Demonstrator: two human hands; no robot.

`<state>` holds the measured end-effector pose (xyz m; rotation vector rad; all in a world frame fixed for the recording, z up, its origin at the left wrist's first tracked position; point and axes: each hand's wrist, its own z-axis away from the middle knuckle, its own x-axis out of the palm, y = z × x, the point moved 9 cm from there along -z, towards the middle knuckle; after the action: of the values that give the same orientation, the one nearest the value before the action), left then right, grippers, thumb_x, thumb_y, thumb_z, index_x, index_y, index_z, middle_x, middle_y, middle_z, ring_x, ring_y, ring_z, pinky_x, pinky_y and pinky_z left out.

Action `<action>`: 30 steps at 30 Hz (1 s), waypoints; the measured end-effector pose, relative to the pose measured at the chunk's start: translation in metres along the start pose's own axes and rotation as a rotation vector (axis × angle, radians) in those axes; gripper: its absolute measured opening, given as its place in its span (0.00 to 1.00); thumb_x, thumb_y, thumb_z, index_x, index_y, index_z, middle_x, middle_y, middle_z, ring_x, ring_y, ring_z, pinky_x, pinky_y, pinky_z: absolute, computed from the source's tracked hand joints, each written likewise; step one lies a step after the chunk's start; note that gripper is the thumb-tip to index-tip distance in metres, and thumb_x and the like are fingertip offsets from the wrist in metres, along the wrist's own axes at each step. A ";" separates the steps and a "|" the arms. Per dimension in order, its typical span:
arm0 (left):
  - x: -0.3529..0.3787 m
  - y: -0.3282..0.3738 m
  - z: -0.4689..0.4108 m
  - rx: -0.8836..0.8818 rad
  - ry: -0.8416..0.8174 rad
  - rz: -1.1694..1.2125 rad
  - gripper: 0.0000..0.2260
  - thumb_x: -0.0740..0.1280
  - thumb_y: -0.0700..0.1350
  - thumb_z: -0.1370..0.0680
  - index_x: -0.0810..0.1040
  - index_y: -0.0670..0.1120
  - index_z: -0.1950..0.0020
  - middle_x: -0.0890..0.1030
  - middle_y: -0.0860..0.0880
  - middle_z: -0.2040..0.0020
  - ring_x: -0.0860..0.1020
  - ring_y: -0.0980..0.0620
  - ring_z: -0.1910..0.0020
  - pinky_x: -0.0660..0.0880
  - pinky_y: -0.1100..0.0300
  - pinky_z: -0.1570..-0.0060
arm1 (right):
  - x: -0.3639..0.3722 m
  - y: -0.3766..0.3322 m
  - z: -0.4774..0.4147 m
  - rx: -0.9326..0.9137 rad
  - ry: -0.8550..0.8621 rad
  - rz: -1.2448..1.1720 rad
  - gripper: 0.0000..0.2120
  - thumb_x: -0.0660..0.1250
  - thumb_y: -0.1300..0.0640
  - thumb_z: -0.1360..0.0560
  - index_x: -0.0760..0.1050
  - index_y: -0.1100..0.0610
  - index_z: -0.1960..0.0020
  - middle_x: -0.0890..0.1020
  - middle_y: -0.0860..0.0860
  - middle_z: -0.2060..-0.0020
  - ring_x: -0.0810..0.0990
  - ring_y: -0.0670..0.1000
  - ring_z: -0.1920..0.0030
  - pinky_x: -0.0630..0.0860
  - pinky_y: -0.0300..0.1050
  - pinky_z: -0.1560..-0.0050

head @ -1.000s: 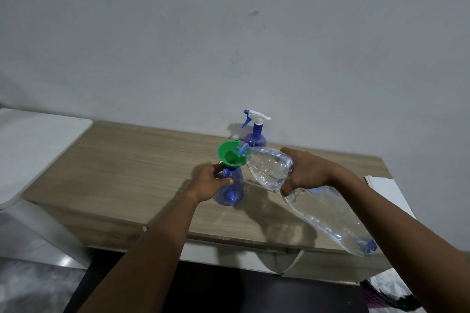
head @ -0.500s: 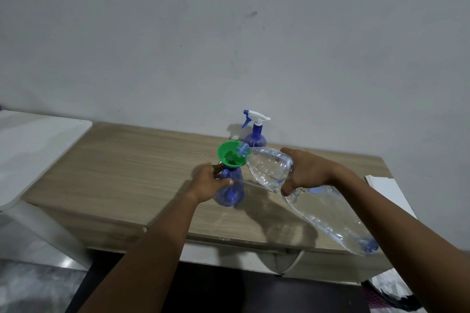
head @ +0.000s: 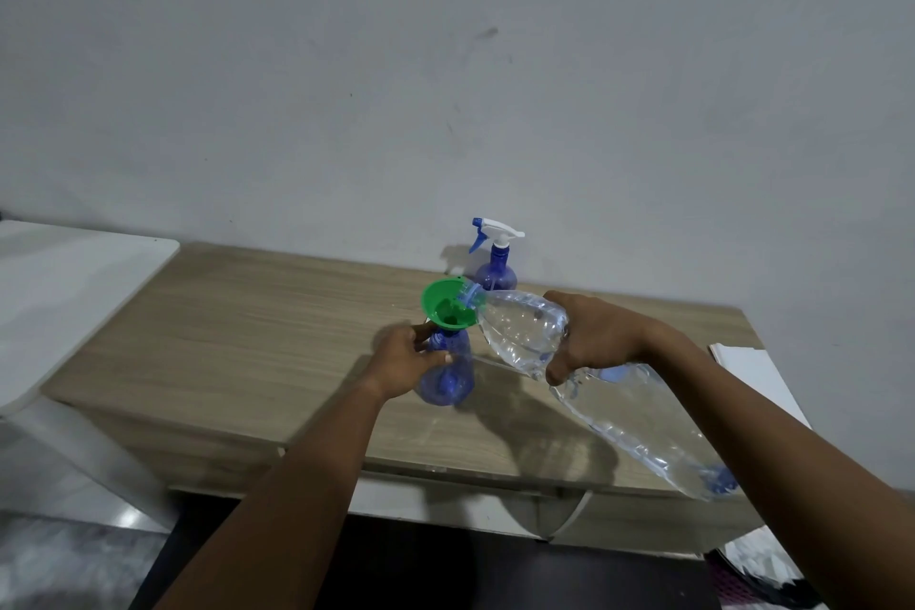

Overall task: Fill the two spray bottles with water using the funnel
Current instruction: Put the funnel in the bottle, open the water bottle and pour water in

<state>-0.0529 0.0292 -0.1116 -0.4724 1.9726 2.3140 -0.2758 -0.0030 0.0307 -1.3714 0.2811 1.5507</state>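
Note:
A blue spray bottle without its top point(head: 448, 379) stands on the wooden table point(head: 257, 342). A green funnel point(head: 445, 305) sits in its neck. My left hand point(head: 403, 362) grips this bottle near the neck. My right hand point(head: 596, 337) holds a large clear water bottle point(head: 624, 406), tilted with its mouth over the funnel's rim. A second blue spray bottle with a white and blue trigger head point(head: 495, 258) stands upright behind, close to the wall.
A white surface point(head: 64, 292) adjoins the table on the left. A white sheet or board point(head: 752, 372) lies at the table's right end. The grey wall rises directly behind. Dark floor shows below the table's front edge.
Almost nothing differs; both hands and the tilted water bottle hold the same pose over the funnel.

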 end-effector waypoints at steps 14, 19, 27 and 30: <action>0.003 0.004 0.002 -0.011 -0.009 0.023 0.21 0.76 0.36 0.27 0.79 0.42 0.35 0.84 0.47 0.42 0.81 0.49 0.40 0.77 0.47 0.36 | 0.000 0.003 0.000 -0.003 -0.005 -0.018 0.28 0.80 0.55 0.38 0.72 0.51 0.42 0.80 0.47 0.52 0.80 0.49 0.53 0.78 0.45 0.54; 0.004 0.005 0.002 -0.009 -0.011 0.025 0.21 0.75 0.36 0.27 0.79 0.41 0.34 0.84 0.47 0.42 0.81 0.48 0.40 0.77 0.48 0.37 | -0.001 0.005 -0.002 -0.016 0.009 -0.037 0.29 0.80 0.55 0.38 0.71 0.50 0.42 0.80 0.46 0.52 0.80 0.48 0.53 0.78 0.44 0.55; 0.003 0.006 0.004 -0.012 -0.014 0.044 0.21 0.76 0.36 0.27 0.79 0.41 0.35 0.84 0.46 0.42 0.81 0.47 0.40 0.77 0.48 0.37 | -0.014 0.014 -0.007 -0.059 0.233 -0.257 0.32 0.81 0.53 0.46 0.73 0.46 0.45 0.83 0.47 0.54 0.83 0.53 0.54 0.83 0.57 0.53; 0.004 0.004 0.004 -0.020 -0.029 0.053 0.22 0.77 0.37 0.28 0.79 0.41 0.34 0.84 0.47 0.41 0.81 0.47 0.39 0.77 0.46 0.36 | -0.025 0.015 -0.005 -0.087 0.390 -0.348 0.33 0.81 0.55 0.45 0.73 0.45 0.43 0.83 0.46 0.52 0.83 0.51 0.53 0.82 0.54 0.52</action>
<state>-0.0588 0.0321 -0.1085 -0.3900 1.9750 2.3598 -0.2878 -0.0265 0.0433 -1.6892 0.1990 1.0151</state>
